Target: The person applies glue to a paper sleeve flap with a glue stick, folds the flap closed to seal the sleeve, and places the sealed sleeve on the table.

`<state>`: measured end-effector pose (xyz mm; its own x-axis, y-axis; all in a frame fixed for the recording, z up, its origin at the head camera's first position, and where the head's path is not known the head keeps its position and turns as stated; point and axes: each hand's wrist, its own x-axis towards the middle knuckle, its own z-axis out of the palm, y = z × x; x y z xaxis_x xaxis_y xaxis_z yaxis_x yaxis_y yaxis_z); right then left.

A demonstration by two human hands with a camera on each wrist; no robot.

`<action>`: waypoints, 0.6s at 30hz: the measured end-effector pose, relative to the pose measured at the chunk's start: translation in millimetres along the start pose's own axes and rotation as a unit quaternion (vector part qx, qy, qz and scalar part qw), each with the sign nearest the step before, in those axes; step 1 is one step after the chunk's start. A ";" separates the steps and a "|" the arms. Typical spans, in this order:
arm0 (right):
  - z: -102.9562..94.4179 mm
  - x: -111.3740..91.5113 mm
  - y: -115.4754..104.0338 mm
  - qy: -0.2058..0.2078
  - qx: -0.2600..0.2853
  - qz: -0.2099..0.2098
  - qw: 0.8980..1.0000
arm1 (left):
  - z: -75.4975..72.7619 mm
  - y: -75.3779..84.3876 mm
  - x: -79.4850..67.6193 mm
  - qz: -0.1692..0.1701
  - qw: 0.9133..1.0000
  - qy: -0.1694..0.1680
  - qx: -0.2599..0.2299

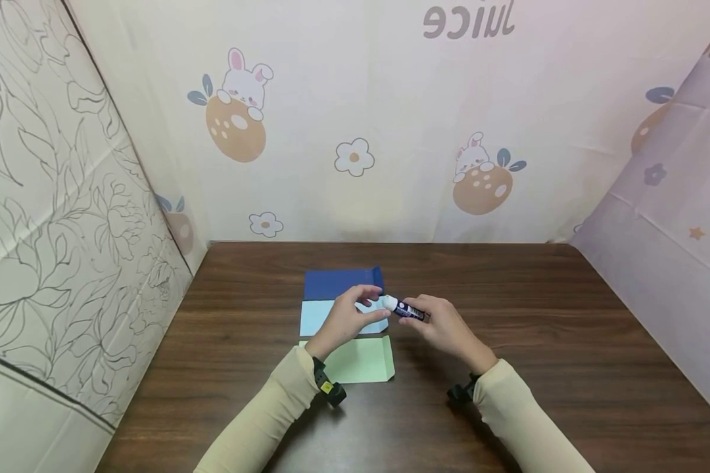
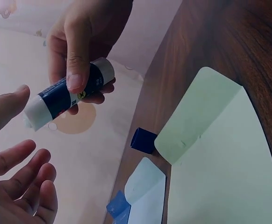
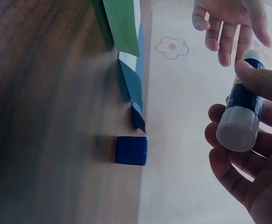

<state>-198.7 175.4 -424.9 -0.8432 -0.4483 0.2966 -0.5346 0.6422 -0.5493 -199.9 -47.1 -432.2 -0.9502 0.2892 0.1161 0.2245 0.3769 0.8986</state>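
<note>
My right hand [image 1: 444,326] grips a glue stick [image 1: 406,310] with a dark blue label, its thumb on one side and fingers beneath. The stick is uncapped, and its white end tilts up toward my left hand [image 1: 346,318]. Thumb and fingers of the left hand are spread loosely around that end, holding nothing. Under the left hand lie a light blue envelope [image 1: 315,318] and a pale green envelope [image 1: 359,361], with a dark blue envelope [image 1: 331,284] behind them. Their right-end flaps are raised. A dark blue cap [image 3: 131,150] stands on the table near the flaps.
The brown wooden table [image 1: 538,368] reaches back to a patterned curtain [image 1: 355,85]. Another cloth with line-drawn flowers [image 1: 65,249] hangs along the left side, and a pale sheet [image 1: 674,230] along the right. Each wrist wears a black strap with a small camera.
</note>
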 end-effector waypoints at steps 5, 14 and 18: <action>-5.1 3.4 -4.2 -0.017 0.001 -0.020 1.000 | 1.4 3.9 -0.1 0.015 1.000 0.003 0.001; -2.8 5.0 -8.8 -0.043 0.001 -0.025 0.999 | 1.2 7.7 -2.2 0.004 1.000 -0.004 0.002; -1.3 5.6 -11.9 -0.045 0.005 -0.025 0.999 | 1.1 7.6 -2.7 0.000 1.000 -0.008 0.005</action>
<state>-197.2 166.0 -415.7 -0.8067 -0.5344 0.2524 -0.5752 0.6117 -0.5432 -195.4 -44.0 -426.2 -0.9466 0.3034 0.1095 0.2271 0.3856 0.8943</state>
